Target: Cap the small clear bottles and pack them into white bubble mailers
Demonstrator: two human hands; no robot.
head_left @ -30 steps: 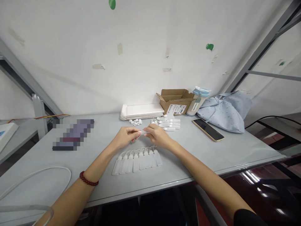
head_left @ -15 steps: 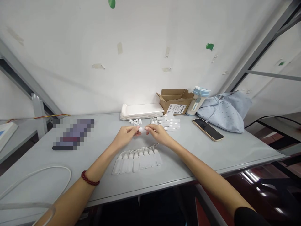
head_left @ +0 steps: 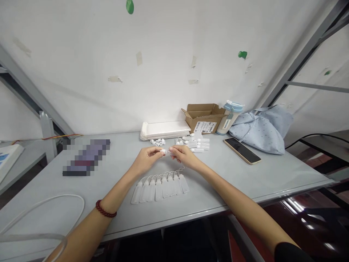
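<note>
The small white plastic vial [head_left: 164,151], clamped by the left hand [head_left: 146,160] and right hand [head_left: 184,156] grips, is best held steady.

- A small hand-assembly workshop: a plain grey worktable [head_left: 272,174] stands against a bare white wall [head_left: 174,65] dotted with tape scraps, between slanted grey metal frame struts [head_left: 300,51].
- Small flat white plastic bottles [head_left: 160,183] lie in a neat row, with loose white caps [head_left: 158,142] and more bottles heaped behind [head_left: 197,142].
- A stack of white trays [head_left: 165,129] sits beside an open brown cardboard box with a shipping label [head_left: 204,116].
</note>
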